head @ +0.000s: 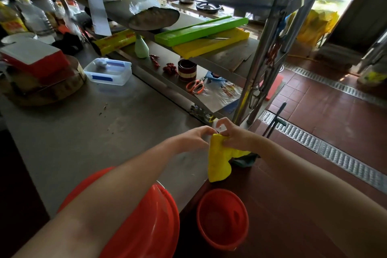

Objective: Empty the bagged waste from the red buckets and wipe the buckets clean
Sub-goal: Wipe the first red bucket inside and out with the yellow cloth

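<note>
A yellow cloth (218, 159) hangs over the right end of the steel table (88, 132). My right hand (232, 136) pinches its upper edge, and my left hand (194, 137) pinches the same top corner from the left. A small white thing shows between my fingertips; I cannot tell what it is. A large red bucket (146, 224) sits at the table's near edge under my left forearm. On the floor just right of the table stands a smaller red bucket (223, 219), upright and open, with no bag in it.
A steel shelf rack (270, 48) stands over the table's far side with green and yellow boards, scissors and a tin. A clear lidded box (107, 71) and a round chopping block (48, 88) lie at the left. Metal drain grates (326, 149) cross the red tile floor.
</note>
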Demonstrator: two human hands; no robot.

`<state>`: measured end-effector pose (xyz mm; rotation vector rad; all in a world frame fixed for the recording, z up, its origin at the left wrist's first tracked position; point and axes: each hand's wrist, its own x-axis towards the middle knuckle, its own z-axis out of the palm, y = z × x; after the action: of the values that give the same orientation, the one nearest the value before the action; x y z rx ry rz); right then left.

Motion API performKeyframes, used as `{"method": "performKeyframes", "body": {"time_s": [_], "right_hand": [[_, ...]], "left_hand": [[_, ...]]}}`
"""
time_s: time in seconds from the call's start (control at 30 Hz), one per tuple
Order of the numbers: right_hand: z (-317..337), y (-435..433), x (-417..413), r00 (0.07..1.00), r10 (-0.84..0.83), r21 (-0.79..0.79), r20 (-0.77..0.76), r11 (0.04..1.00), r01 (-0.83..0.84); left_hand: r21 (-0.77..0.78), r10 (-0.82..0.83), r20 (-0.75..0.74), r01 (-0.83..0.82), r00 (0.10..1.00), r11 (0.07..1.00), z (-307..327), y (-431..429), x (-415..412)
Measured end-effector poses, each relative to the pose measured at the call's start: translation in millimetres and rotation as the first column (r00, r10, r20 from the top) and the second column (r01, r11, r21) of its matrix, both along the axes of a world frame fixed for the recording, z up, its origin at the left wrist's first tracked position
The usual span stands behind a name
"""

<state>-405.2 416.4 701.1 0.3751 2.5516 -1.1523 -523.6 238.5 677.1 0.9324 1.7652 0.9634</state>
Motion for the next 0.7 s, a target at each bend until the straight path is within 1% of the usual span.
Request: {"method": "performKeyframes", "body": {"time_s": [0.07,0.1,0.27,0.37,0.47,0.53,0.6,0.63,0.7], "right_hand": [[5.3,10.4,0.9,0.999,0.031,0.044,0.028,0.998,-0.033],[8.1,15.3,1.6,0.998,0.058,0.066,0.037,0.996,-0.06],[19.2,35.7,10.7,0.982,0.177,0.21,0.066,0.96,-0.187],[17.1,51.1,18.1,0.972,0.215,0.271,0.091,0.934,-0.232],[11.0,69.3,23.9,0.968,0.204,0.35,0.147,0.904,-0.244],[2.2,81.9,28.0,0.957,0.214,0.395,0.196,0.876,-0.277],[-12.3,90.8,31.1,0.948,0.198,0.425,0.25,0.857,-0.291],[-20.0,94.6,31.8,0.954,0.164,0.437,0.251,0.86,-0.263],[-34.5,102.9,32.3,0.98,0.039,0.431,0.196,0.894,-0.122]], "left_hand": [[0.007,-0.02,0.116,0.019,0.993,1.0,-1.6,3.5,3.1],[-0.005,-0.038,0.14,0.039,0.989,0.999,-3.7,5.4,4.8],[-0.211,-0.127,0.055,0.136,0.99,0.968,-10.0,16.7,13.1],[-0.307,-0.158,-0.085,0.126,0.984,0.944,-9.0,17.5,9.9],[-0.384,-0.187,-0.304,0.059,0.934,0.922,-8.9,9.5,3.0],[-0.402,-0.173,-0.426,-0.014,0.888,0.916,-11.1,1.6,-1.7],[-0.386,-0.13,-0.491,-0.081,0.862,0.919,-11.4,-6.4,-6.8],[-0.384,-0.121,-0.517,-0.103,0.848,0.918,-10.1,-9.4,-8.8],[-0.424,-0.143,-0.576,-0.144,0.805,0.894,-7.6,-13.9,-12.8]]}}
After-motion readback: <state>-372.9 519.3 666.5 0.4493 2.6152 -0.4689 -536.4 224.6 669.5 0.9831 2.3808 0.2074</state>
